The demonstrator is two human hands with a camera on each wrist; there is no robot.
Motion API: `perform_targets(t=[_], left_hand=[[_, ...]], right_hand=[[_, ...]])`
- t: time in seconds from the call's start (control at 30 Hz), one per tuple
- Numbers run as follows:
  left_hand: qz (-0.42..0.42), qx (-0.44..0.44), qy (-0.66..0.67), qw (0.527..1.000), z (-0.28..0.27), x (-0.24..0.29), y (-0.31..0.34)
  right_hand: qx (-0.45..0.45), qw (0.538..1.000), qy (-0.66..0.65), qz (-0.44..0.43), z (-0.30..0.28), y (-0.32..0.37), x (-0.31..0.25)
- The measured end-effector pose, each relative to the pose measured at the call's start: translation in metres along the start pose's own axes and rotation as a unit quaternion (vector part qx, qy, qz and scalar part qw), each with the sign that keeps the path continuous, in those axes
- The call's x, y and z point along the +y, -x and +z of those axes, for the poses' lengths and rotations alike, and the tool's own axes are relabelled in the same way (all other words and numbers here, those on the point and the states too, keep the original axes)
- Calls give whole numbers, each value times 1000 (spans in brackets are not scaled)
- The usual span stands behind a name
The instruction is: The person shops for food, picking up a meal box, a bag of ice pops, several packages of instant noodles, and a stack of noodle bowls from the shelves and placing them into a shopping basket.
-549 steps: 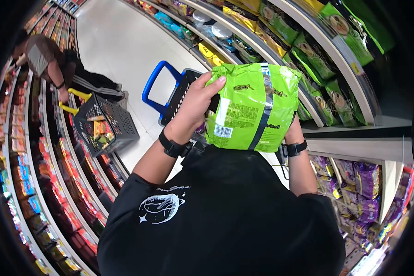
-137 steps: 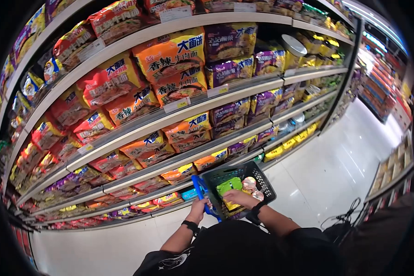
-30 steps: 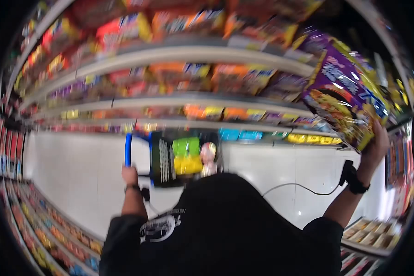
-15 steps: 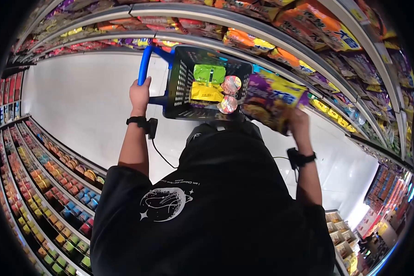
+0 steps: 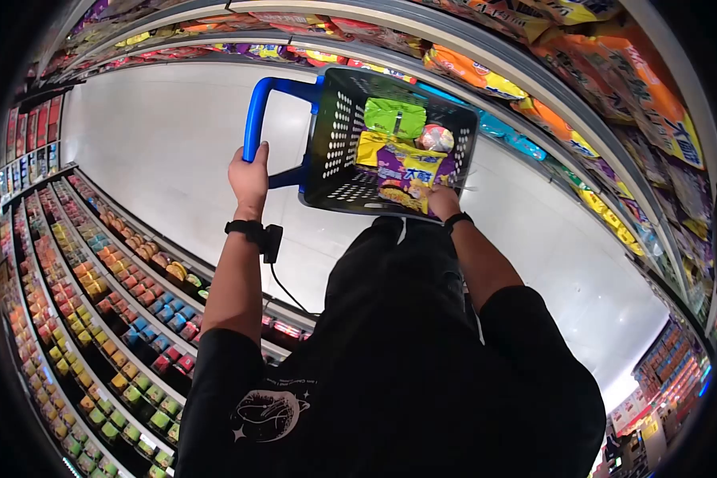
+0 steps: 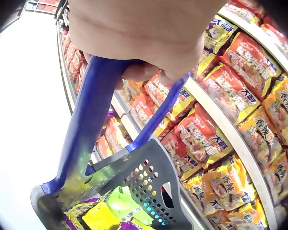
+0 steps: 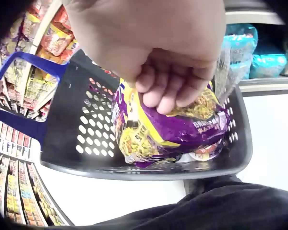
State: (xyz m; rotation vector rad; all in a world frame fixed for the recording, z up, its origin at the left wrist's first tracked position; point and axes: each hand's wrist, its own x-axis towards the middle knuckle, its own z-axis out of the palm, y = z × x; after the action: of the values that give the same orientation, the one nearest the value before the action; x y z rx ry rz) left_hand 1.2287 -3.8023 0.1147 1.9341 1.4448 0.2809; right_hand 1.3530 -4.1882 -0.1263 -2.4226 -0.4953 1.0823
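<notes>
My left hand (image 5: 249, 185) grips the blue handle (image 5: 255, 119) of a dark grey shopping basket (image 5: 338, 195); its fingers curl round the bar in the left wrist view. Inside the basket, my right hand (image 5: 444, 202) holds a purple and yellow bag of instant noodles (image 5: 398, 169) by its edge. The right wrist view shows the curled fingers (image 7: 158, 98) on top of this bag. Beneath and beside it lie a green noodle bag (image 5: 384, 115), a yellow bag (image 5: 367, 149) and a round-lidded noodle cup (image 5: 436, 139).
A shelf of red and orange noodle bags (image 6: 199, 134) runs close along the basket's far side. Blue bags (image 7: 269, 64) sit low on it. Shelves of small cups (image 5: 111, 311) stand at left behind me. White floor (image 5: 159, 135) lies between the shelves.
The purple noodle bag was in my right hand near the shelf, then beside the basket; now it is inside. The green bag, once in both hands, lies in the basket. My left hand stays on the handle.
</notes>
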Motion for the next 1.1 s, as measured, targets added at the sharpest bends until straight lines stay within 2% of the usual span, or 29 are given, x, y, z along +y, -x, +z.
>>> perform_targets(t=[0.03,0.1,0.13,0.17,0.23,0.3,0.37,0.43,0.47,0.53,0.6,0.67,0.73,0.77,0.8,0.83,0.87,0.9,0.97,1.03,1.07,1.1], left_hand=[[1,2,-11,1000,0,0,0],[-3,5,19,1000,2,0,-2],[0,3,20,1000,3,0,-1],[1,1,18,1000,3,-1,-1],[-5,9,22,1000,5,-1,-3],[2,7,24,1000,4,1,0],[12,6,30,999,2,4,1],[55,27,-4,998,0,6,3],[60,22,2,998,-2,5,4],[85,31,-9,996,-2,1,1],[98,30,-18,995,-4,-4,0],[113,28,-16,993,-7,-5,1],[139,4,17,990,-7,-12,-2],[150,-10,38,988,-11,-18,-2],[131,-80,49,987,-22,-18,0],[140,-85,56,985,-30,-32,-1],[176,-133,195,956,-35,-55,-2],[207,-179,327,905,-43,-79,-1],[274,-174,190,927,-85,-135,3],[243,-228,98,938,-135,-204,14],[205,-245,77,944,-146,-266,10],[209,-217,22,953,-150,-346,5]], right_hand=[[4,999,52,-8,18,-9,20],[-25,989,147,3,15,-12,27],[13,991,130,34,17,-13,32],[13,991,128,37,16,-12,37],[11,997,33,66,13,-8,47],[8,997,55,56,5,9,45],[-61,988,-56,132,-5,30,36],[-64,986,-83,128,-2,48,33],[-90,986,-94,106,15,51,42],[-127,982,-108,88,20,63,26],[-136,987,-88,8,15,70,-27],[-173,972,-116,-110,16,61,-90],[-64,932,-289,-212,0,89,-198],[-59,925,-287,-241,2,88,-237],[-54,905,-367,-207,19,85,-272],[-25,896,-384,-222,26,86,-305],[28,888,-398,-229,44,82,-331],[37,873,-428,-229,53,83,-357],[66,895,-389,-208,61,93,-399],[184,915,-305,-190,76,86,-418],[144,932,-294,-154,72,78,-419],[102,947,-279,-120,66,71,-420]])
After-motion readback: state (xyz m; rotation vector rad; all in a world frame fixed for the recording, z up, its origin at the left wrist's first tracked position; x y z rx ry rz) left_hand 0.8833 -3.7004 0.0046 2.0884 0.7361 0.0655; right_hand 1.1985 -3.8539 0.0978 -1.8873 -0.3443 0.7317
